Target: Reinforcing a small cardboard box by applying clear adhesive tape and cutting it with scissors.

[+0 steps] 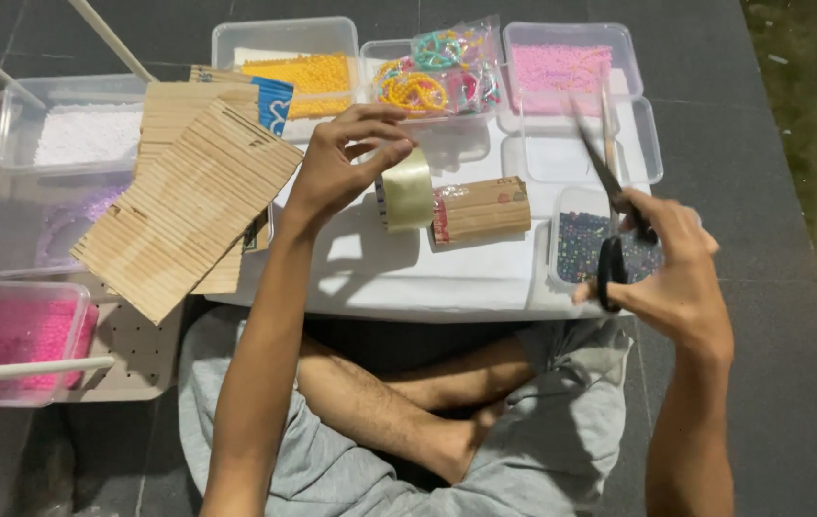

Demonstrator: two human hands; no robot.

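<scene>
Tape roll [406, 190]: light, stiff ring with slick film, pinched by left hand [343, 165] at the rim, above white tray [408, 278]; best held by its edges. Scissors [609, 201], right of roll, gripped in right hand [669, 268], blades parted.

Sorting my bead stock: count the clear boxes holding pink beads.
2. One pink-bead box at the far right of the back row; another pink-bead box at the near left edge, partly cut off. More may lie out of view.

one head-worn view looks steeply down from close above the seated person's crossed legs, facing forward over a low white board [427, 278] toward the far clear tubs [284, 38]; no second view.
</scene>
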